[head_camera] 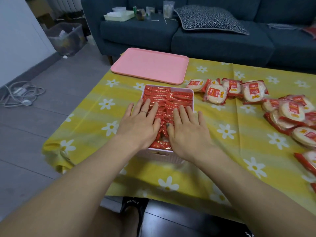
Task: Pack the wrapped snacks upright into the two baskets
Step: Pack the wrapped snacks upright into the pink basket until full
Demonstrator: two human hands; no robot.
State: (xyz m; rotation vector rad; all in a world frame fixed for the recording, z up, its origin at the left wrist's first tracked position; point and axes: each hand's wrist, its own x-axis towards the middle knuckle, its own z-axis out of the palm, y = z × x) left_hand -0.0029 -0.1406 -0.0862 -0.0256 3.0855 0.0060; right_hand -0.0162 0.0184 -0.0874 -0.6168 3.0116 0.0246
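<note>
A pale pink basket point(192, 95) stands in the middle of the table, filled with red wrapped snacks point(168, 97) set upright in two rows. My left hand point(141, 124) and my right hand point(189, 130) lie flat, fingers spread, on top of the snacks in the near half of the basket. Neither hand grips anything. Loose wrapped rice crackers point(215, 94) lie in a scattered pile on the cloth to the right, running toward the right edge point(290, 113). Only one basket shows.
A pink tray point(150, 65) lies at the table's far left corner behind the basket. A yellow flowered cloth point(89, 124) covers the table. A dark sofa point(222, 41) with a cushion and small items stands behind. Cables point(20, 94) lie on the floor to the left.
</note>
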